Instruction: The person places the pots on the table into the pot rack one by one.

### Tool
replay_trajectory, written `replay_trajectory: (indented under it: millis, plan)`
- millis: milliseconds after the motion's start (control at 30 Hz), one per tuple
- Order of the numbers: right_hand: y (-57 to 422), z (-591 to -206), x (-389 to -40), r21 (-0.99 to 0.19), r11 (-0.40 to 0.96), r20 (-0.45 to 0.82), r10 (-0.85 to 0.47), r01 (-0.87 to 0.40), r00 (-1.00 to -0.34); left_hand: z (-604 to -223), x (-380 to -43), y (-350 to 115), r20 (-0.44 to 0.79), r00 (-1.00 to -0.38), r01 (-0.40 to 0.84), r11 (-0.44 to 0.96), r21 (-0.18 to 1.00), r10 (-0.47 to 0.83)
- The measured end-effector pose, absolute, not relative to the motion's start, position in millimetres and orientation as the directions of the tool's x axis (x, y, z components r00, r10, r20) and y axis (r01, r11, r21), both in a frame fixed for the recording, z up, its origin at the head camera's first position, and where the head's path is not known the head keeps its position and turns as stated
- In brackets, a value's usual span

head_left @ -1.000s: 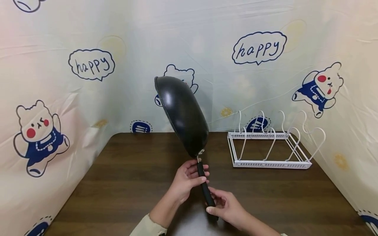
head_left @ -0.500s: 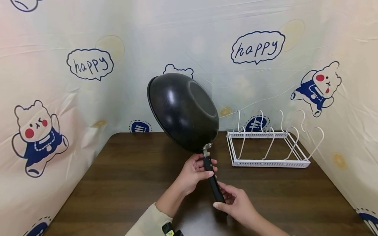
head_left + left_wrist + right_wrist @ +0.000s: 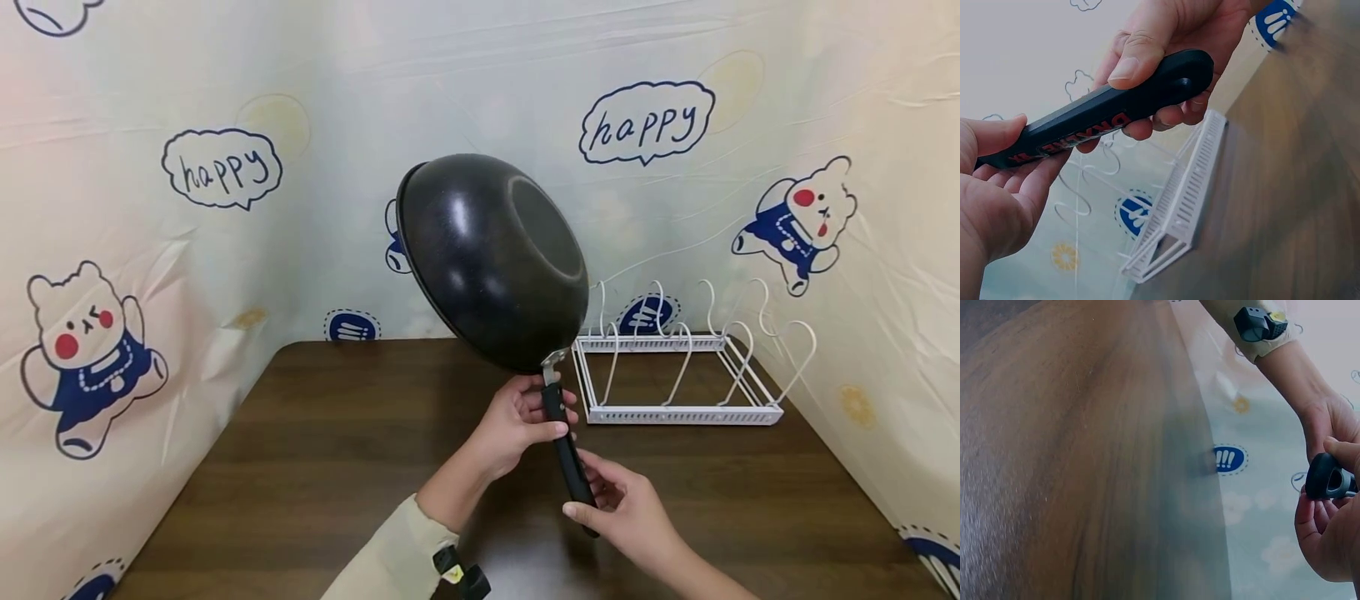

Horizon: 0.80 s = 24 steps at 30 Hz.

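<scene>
A black wok (image 3: 487, 267) is held up above the table, tilted, with its round underside toward the head view and its long black handle (image 3: 570, 462) slanting down to the right. My left hand (image 3: 517, 425) grips the handle's upper part, just under the metal joint. Lower down, my right hand (image 3: 626, 508) pinches the handle near its end between thumb and fingers. In the left wrist view both hands hold the handle (image 3: 1104, 112), which bears red lettering. The right wrist view shows the handle's end (image 3: 1321, 477) with a hanging hole. The wok's inside is hidden.
A white wire rack (image 3: 682, 415) with several curved upright hooks stands at the back right of the dark wooden table (image 3: 337, 467). A printed cloth (image 3: 330, 125) encloses the table at the back and sides. A small black device (image 3: 459, 575) is strapped to the left sleeve.
The wok has turned to show more of its underside. It has moved right and slightly up, with both hands moving along on the handle. The rack stays where it stands.
</scene>
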State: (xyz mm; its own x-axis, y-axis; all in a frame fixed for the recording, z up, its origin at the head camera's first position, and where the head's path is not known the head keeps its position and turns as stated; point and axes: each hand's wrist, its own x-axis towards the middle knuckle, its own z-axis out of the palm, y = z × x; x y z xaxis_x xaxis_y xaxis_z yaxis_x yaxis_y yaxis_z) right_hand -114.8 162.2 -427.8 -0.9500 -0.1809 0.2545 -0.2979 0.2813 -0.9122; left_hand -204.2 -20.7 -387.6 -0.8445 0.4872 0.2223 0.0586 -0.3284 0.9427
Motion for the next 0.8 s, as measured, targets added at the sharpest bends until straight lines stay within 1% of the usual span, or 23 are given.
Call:
replay_trajectory:
  millis: [133, 300, 533, 800]
  plan:
    - [166, -424, -112, -0.905, 0.295, 0.283, -0.124, -0.308, -0.951, -383, -208, -13, 0.250, -0.810, 0.056, -0.353, 0.934, 0.531]
    - [173, -420, -111, -0.898, 0.317, 0.297, -0.071, -0.304, -0.952, -377, -212, 0, 0.274, -0.774, 0.073, -0.350, 0.934, 0.570]
    - [184, -420, -107, -0.887, 0.363, 0.308, 0.008, -0.285, -0.951, -374, -216, 19, 0.259, -0.754, 0.065, -0.325, 0.944, 0.603]
    - [192, -429, -106, -0.869, 0.410, 0.337, 0.076, -0.278, -0.939, -376, -218, 34, 0.271, -0.731, 0.088, -0.307, 0.948, 0.626]
